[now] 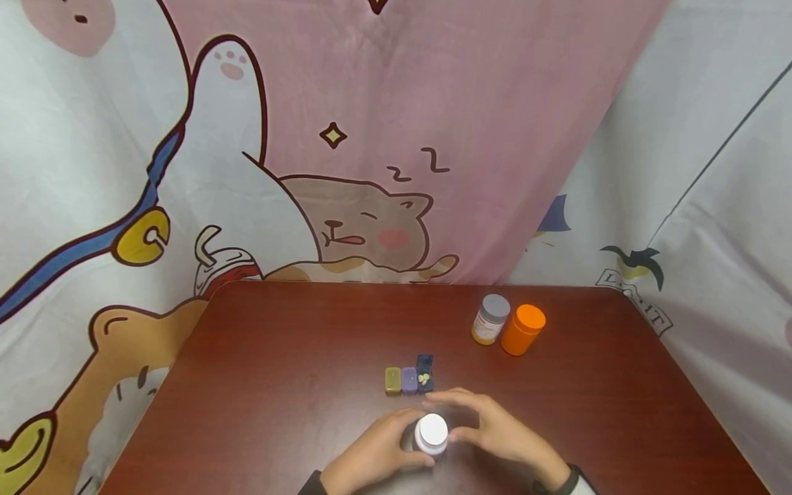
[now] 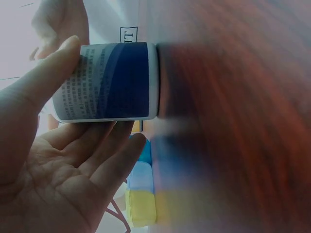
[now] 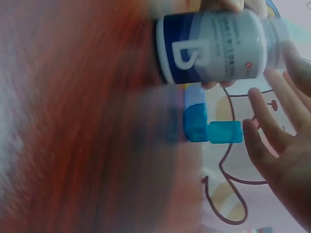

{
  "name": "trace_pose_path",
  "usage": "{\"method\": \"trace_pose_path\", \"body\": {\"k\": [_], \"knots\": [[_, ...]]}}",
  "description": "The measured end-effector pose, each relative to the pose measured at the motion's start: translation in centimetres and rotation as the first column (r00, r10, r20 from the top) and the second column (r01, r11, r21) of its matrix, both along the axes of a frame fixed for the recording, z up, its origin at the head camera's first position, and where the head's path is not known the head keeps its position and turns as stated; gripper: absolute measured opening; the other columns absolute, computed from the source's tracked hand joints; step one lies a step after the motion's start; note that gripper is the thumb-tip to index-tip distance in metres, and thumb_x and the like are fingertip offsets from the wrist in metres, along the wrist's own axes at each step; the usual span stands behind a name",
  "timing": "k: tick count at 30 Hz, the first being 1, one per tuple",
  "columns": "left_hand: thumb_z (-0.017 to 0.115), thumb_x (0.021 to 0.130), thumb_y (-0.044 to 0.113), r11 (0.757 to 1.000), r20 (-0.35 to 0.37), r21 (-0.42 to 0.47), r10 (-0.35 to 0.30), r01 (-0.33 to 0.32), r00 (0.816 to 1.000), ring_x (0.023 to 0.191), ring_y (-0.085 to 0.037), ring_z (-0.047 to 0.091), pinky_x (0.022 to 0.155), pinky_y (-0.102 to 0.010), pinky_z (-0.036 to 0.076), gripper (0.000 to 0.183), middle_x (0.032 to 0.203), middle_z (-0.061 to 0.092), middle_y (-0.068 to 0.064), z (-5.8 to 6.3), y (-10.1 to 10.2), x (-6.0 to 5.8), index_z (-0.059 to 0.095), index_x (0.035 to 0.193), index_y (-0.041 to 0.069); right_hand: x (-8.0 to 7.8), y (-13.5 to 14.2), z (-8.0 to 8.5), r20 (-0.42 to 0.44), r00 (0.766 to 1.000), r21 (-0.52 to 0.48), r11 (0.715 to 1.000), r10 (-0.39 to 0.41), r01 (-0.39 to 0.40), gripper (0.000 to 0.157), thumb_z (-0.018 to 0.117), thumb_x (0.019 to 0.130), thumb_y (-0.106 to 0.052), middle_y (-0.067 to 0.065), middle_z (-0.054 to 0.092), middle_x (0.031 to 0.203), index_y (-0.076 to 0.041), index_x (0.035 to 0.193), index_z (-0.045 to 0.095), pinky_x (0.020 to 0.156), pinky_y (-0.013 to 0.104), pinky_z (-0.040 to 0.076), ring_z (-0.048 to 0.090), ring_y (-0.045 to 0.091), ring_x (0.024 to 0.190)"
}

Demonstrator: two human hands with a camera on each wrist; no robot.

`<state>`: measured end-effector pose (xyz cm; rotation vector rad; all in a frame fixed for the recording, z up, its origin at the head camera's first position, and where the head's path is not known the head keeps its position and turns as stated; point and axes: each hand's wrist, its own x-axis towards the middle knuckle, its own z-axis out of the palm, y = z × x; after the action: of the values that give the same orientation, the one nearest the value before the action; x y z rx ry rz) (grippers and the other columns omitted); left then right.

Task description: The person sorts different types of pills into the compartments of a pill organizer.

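Note:
A white pill bottle (image 1: 431, 434) with a white cap stands upright near the front of the table; its blue-and-white printed label (image 3: 209, 46) faces the right wrist camera. My left hand (image 1: 379, 450) grips the bottle's body between thumb and fingers. To the right of the bottle, my right hand (image 1: 495, 425) has its fingers spread, with the thumb right at the cap (image 3: 276, 42). Just beyond the bottle sits a small pill case of yellow (image 1: 392, 381), purple (image 1: 409, 380) and dark blue (image 1: 425, 386) compartments. The dark blue lid is raised, and several pale pills lie inside.
Farther back on the right stand a grey-capped bottle (image 1: 491, 320) and an orange bottle (image 1: 523, 330), side by side. The brown table (image 1: 297, 344) reaches back to a cartoon-printed curtain (image 1: 495, 137).

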<state>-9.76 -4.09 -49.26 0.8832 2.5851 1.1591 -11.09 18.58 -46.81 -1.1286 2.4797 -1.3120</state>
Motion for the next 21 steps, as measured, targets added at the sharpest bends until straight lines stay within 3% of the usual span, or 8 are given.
{"method": "trace_pose_path", "body": {"k": [5,11,17,21], "knots": [[0.073,0.072,0.042,1.0,-0.023,-0.002,-0.006,0.006,1.0,0.113,-0.013,0.058,0.097,-0.041,0.051,0.062,0.123,0.067,-0.001,0.0,0.0,-0.1,0.057,0.127,0.017,-1.1,-0.1,-0.4,-0.037,0.996,-0.024,0.996,0.08,-0.081,0.049,0.063,0.083,-0.028,0.004,0.065,0.127,-0.016,0.131,0.055,0.095,0.044,0.051,0.054,0.015,0.118],[0.074,0.071,0.042,1.0,-0.009,-0.013,0.015,-0.015,1.0,0.114,-0.015,0.057,0.098,-0.041,0.05,0.066,0.124,0.067,-0.003,0.1,0.1,-0.1,0.057,0.127,0.012,-0.4,-0.3,-0.5,0.035,0.999,-0.055,0.998,0.011,-0.009,0.047,0.067,0.081,-0.031,0.001,0.067,0.123,-0.02,0.125,0.061,0.094,0.04,0.051,0.056,0.013,0.114],[0.074,0.071,0.042,1.0,0.01,0.011,0.007,-0.007,1.0,0.105,-0.007,0.059,0.092,-0.037,0.053,0.06,0.114,0.071,0.003,0.1,0.0,-0.1,0.06,0.124,0.017,1.4,-1.3,-1.0,-0.103,0.985,-0.104,0.986,-0.137,0.127,0.044,0.071,0.077,-0.028,0.002,0.068,0.112,-0.019,0.12,0.062,0.087,0.037,0.053,0.058,0.012,0.105],[0.072,0.072,0.045,1.0,0.006,0.019,0.009,-0.009,1.0,0.102,-0.005,0.06,0.09,-0.035,0.054,0.058,0.112,0.071,0.005,0.1,0.0,0.0,0.061,0.122,0.02,2.8,-2.3,-0.9,-0.267,0.93,-0.049,0.967,-0.255,0.251,0.043,0.075,0.074,-0.028,-0.005,0.066,0.11,-0.021,0.115,0.063,0.083,0.039,0.054,0.057,0.009,0.103]]}}
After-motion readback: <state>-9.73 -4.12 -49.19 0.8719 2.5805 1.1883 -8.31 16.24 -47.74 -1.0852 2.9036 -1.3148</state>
